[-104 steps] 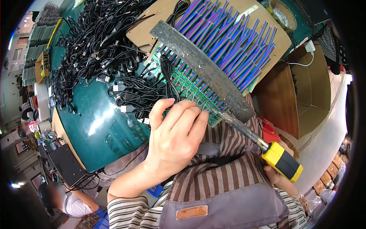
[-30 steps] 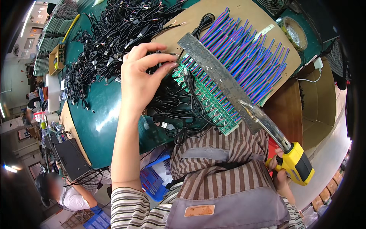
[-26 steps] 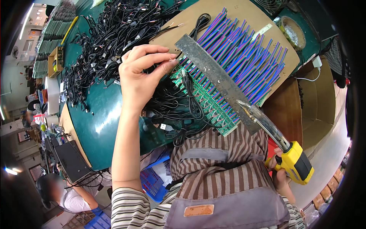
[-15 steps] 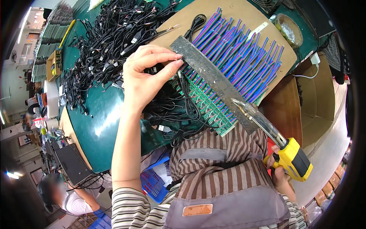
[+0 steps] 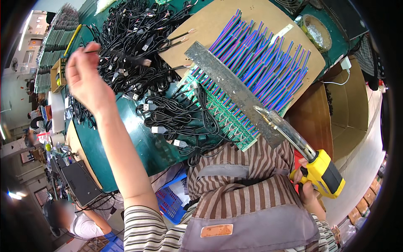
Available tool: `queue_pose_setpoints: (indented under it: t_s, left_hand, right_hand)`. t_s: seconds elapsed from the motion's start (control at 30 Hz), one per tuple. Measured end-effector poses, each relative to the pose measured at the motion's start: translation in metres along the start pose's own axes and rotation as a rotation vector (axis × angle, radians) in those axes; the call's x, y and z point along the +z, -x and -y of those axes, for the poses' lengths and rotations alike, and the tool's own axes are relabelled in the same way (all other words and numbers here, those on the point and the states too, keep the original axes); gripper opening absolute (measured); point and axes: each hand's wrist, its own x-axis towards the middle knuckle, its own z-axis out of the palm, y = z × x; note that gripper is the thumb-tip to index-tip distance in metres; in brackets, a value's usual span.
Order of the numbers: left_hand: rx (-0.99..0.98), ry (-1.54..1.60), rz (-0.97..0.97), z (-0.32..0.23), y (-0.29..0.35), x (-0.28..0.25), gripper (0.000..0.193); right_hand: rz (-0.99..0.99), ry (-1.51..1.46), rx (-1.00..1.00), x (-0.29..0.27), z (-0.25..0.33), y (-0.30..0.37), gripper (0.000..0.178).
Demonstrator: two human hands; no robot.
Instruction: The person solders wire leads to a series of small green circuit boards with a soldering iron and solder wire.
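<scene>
My left hand (image 5: 89, 82), blurred by motion, is raised over the left of the bench with its fingers closed on a dark strand. It looks like a black USB cable (image 5: 130, 58), whose blurred plug hangs to the right of the hand. My right hand (image 5: 308, 191) grips a yellow and black soldering gun (image 5: 325, 174) at the lower right. The gun's tip lies over a long metal bar (image 5: 235, 90). This bar rests across a row of green circuit boards (image 5: 228, 119) and blue, red and green wires (image 5: 260, 63). Several cables (image 5: 161, 115) extend from the boards' left side.
A large tangle of black cables (image 5: 126, 25) covers the bench's far left. Brown cardboard (image 5: 184, 50) lies under the wires. At the right stand an open carton (image 5: 348, 105) and a roll of solder-like wire (image 5: 317, 35). Another person (image 5: 84, 222) sits at the lower left.
My left hand has swung left, away from the metal bar toward the cable pile. The coiled cable above the bar has gone from its place. My right hand and the soldering gun barely moved.
</scene>
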Motion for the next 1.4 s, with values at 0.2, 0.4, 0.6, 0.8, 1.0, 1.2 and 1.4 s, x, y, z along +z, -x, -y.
queue_pose_setpoints:
  t_s: [0.2,0.4,0.6,0.8,1.0,1.2,1.4]
  left_hand:
    - [0.129,0.178,0.262,-0.091,0.011,0.003,0.023]
    - [0.198,-0.357,0.976,-0.138,0.136,0.042,0.012]
    - [0.077,-0.125,0.966,-0.125,0.188,0.042,0.021]
    - [0.001,-0.11,0.972,-0.122,0.201,0.041,0.018]
    - [-0.047,-0.157,1.001,-0.124,0.2,0.04,0.017]
    - [-0.139,-0.21,1.034,-0.122,0.199,0.036,0.015]
    - [-0.315,-0.197,0.949,-0.125,0.206,0.04,0.009]
  right_hand:
    - [0.065,-0.057,0.048,0.017,0.022,-0.012,0.072]
    - [0.184,-0.13,0.043,0.049,0.054,-0.039,0.062]
    - [0.49,0.225,-0.094,0.074,0.075,-0.069,0.052]
    - [0.262,0.149,-0.041,0.1,0.062,-0.067,0.026]
    - [0.2,0.48,-0.064,0.098,0.052,-0.067,0.024]
    - [0.043,0.126,0.043,0.109,0.05,-0.068,0.02]
    - [0.147,0.349,-0.155,0.103,0.035,-0.069,0.023]
